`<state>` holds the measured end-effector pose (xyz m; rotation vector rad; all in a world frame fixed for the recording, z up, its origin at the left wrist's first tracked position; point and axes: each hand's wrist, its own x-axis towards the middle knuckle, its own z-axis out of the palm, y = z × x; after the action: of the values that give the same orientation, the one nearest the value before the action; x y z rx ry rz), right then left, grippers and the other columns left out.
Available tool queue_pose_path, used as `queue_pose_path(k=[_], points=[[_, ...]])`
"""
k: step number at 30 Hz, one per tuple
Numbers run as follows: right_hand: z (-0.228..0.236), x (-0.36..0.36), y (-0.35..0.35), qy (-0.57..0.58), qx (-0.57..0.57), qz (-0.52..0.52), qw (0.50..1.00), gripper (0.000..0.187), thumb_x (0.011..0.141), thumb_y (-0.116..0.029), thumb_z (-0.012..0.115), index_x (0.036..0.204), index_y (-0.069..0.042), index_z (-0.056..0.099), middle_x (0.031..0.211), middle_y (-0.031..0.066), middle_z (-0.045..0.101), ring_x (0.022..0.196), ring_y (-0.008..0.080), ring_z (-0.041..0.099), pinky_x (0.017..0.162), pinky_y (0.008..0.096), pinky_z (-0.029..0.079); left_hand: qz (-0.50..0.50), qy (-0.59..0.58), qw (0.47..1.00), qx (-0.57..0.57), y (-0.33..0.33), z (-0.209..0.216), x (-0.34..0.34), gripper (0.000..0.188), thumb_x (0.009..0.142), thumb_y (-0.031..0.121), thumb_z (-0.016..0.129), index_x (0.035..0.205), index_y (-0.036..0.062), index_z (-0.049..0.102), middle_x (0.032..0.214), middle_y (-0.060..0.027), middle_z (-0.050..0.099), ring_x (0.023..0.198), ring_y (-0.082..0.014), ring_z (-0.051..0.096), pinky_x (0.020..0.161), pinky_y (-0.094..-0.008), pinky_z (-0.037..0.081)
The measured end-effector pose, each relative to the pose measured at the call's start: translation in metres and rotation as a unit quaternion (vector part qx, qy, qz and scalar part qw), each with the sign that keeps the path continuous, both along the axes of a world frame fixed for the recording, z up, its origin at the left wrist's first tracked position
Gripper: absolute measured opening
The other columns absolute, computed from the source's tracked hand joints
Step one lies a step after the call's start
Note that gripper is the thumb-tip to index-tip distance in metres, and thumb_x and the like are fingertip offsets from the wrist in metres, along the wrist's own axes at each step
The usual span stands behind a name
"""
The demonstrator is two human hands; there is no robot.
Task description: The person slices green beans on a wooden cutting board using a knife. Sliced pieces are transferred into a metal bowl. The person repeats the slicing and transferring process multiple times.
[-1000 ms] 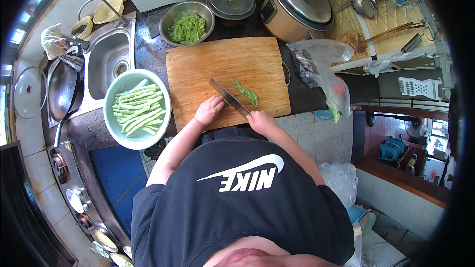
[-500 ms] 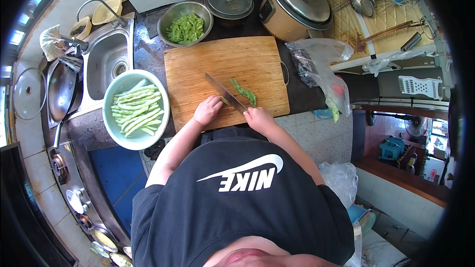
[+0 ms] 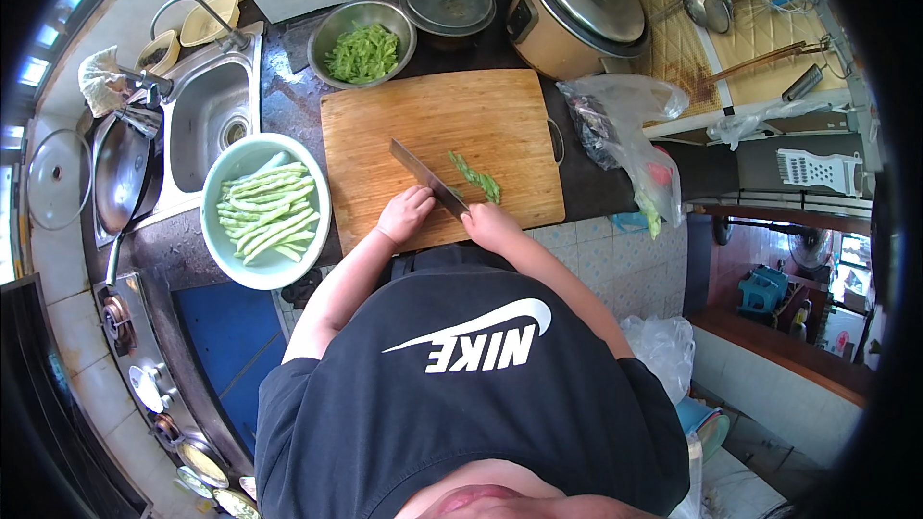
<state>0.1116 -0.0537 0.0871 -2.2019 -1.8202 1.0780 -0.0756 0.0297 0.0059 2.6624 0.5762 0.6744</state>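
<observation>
My right hand [image 3: 488,225] is closed round the handle of a kitchen knife [image 3: 423,173], whose broad blade slants up and left across the wooden cutting board [image 3: 375,125]. Against the left side of the blade, my left hand [image 3: 406,214] presses with curled fingers on a green vegetable, mostly hidden by fingers and blade. To the right of the knife lies a short slanting row of cut green pieces [image 3: 475,177]. Left of the board, a pale green basin [image 3: 322,207] holds long green beans [image 3: 269,211].
Behind the board stand a steel bowl [image 3: 314,53] of chopped greens, a lidded pot [image 3: 448,2] and a rice cooker [image 3: 548,34]. Plastic bags [image 3: 625,111] lie along the right. At the left are the sink [image 3: 207,106] and a wok [image 3: 120,168].
The knife and my right hand have shifted slightly left, bringing the blade closer to my left fingers. My left hand stays almost in place; the cut pieces look much the same.
</observation>
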Motion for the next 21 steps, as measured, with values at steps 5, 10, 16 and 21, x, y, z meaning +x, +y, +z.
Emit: queue_pose_path(k=[5, 10, 16, 21], points=[[-0.009, 0.001, 0.004, 0.021, 0.032, -0.014, 0.999, 0.031, 0.088, -0.026, 0.049, 0.083, 0.000, 0.063, 0.078, 0.0225, 0.064, 0.075, 0.0395, 0.063, 0.068, 0.0490, 0.049, 0.005, -0.004, 1.000, -0.004, 0.000, -0.001, -0.001, 0.020, 0.070, 0.005, 0.055, 0.089, 0.0033, 0.059, 0.102, -0.0092, 0.058, 0.097, -0.0256, 0.057, 0.079, -0.0342, 0.050], [-0.002, 0.014, -0.020, 0.024, 0.015, -0.024, 0.999, 0.034, 0.087, -0.028, 0.050, 0.080, 0.002, 0.063, 0.074, 0.0240, 0.062, 0.073, 0.0415, 0.061, 0.067, 0.0491, 0.048, 0.014, -0.014, 1.000, -0.006, -0.001, -0.004, 0.000, 0.020, 0.070, 0.004, 0.056, 0.090, 0.0031, 0.060, 0.101, -0.0095, 0.059, 0.096, -0.0263, 0.057, 0.079, -0.0350, 0.050], [0.001, 0.020, -0.029, 0.006, 0.001, -0.011, 1.000, 0.033, 0.087, -0.027, 0.052, 0.079, 0.003, 0.063, 0.074, 0.0243, 0.062, 0.072, 0.0415, 0.061, 0.067, 0.0488, 0.048, 0.074, -0.045, 0.996, -0.037, -0.001, 0.000, -0.002, 0.022, 0.070, 0.002, 0.055, 0.091, 0.0028, 0.060, 0.098, -0.0102, 0.060, 0.093, -0.0280, 0.058, 0.080, -0.0356, 0.049], [0.003, 0.019, -0.030, 0.008, -0.003, -0.015, 1.000, 0.032, 0.087, -0.027, 0.052, 0.079, 0.002, 0.063, 0.076, 0.0236, 0.063, 0.074, 0.0411, 0.061, 0.068, 0.0486, 0.049, 0.066, -0.017, 0.997, -0.036, 0.003, 0.000, -0.001, 0.024, 0.069, 0.000, 0.055, 0.092, 0.0023, 0.060, 0.097, -0.0107, 0.060, 0.091, -0.0283, 0.058, 0.081, -0.0366, 0.049]])
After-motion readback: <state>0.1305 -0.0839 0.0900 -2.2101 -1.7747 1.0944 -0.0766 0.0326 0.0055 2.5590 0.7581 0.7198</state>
